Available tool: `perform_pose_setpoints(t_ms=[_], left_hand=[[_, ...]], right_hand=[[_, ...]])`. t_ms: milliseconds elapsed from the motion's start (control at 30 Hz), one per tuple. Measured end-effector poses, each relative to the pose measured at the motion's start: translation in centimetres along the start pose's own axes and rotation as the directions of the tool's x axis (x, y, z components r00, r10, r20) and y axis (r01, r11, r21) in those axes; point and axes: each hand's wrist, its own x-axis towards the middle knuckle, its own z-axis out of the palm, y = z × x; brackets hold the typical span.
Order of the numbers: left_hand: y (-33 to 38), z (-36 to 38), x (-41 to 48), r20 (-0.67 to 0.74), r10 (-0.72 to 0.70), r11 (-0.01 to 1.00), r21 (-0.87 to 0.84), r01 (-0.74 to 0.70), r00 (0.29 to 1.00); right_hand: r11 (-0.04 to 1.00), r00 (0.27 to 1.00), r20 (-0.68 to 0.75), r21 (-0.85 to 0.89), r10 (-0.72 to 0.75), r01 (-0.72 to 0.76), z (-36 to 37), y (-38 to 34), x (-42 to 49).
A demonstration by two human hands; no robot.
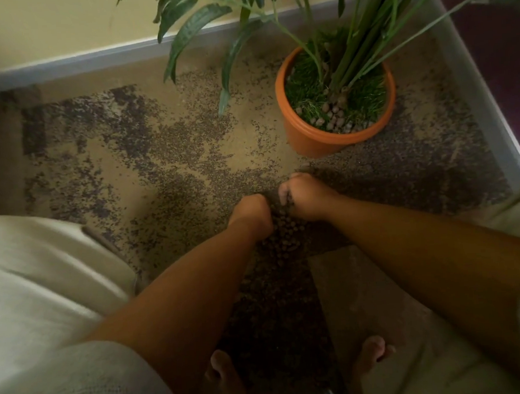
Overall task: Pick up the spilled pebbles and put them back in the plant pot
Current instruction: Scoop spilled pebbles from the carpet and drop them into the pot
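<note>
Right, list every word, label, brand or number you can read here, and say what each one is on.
No readable text anywhere in this view.
Orange plant pot: plain wall, no label or brand.
Pebbles: unmarked.
Carpet: only a speckled pattern, no writing.
Skirting board and light clothing: blank.

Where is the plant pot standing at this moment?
In the head view, the plant pot stands on the carpet at the upper right, just beyond the right hand and the spilled pebbles.
</note>
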Motion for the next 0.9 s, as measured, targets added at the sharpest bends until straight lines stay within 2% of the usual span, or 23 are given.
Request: perform_pose_setpoints(t_ms=[133, 333, 500, 700, 900], left_hand=[[0.2, -0.1, -0.2, -0.036, -0.003, 1.000, 0.004, 0.003, 0.999], [0.6, 1.1, -0.9, -0.093, 0.011, 0.998, 0.063, -0.005, 0.996], [0.2, 0.8, -1.0, -0.097, -0.011, 1.000, 0.014, 0.012, 0.995], [0.2, 0.0, -1.1, -0.098, -0.042, 0.999, -0.024, 0.040, 0.994], [1.3, -3.0, -1.2, -0.126, -0.093, 0.985, -0.154, 0.073, 0.988]], right_hand=[[0.999, 1.000, -0.006, -0.038, 0.004, -0.004, -0.1, -0.3, -0.3], [0.982, 0.999, 0.050, -0.187, 0.016, -0.007, 0.0, -0.9, -1.2], [0.989, 0.998, 0.067, -0.147, 0.021, -0.011, 0.0, -1.1, -1.7], [0.993, 0.993, 0.029, -0.041, 0.114, -0.113, -0.8, -1.3, -1.7], [0.987, 0.987, 0.011, 0.028, 0.159, -0.159, -2.6, -2.2, -2.6]])
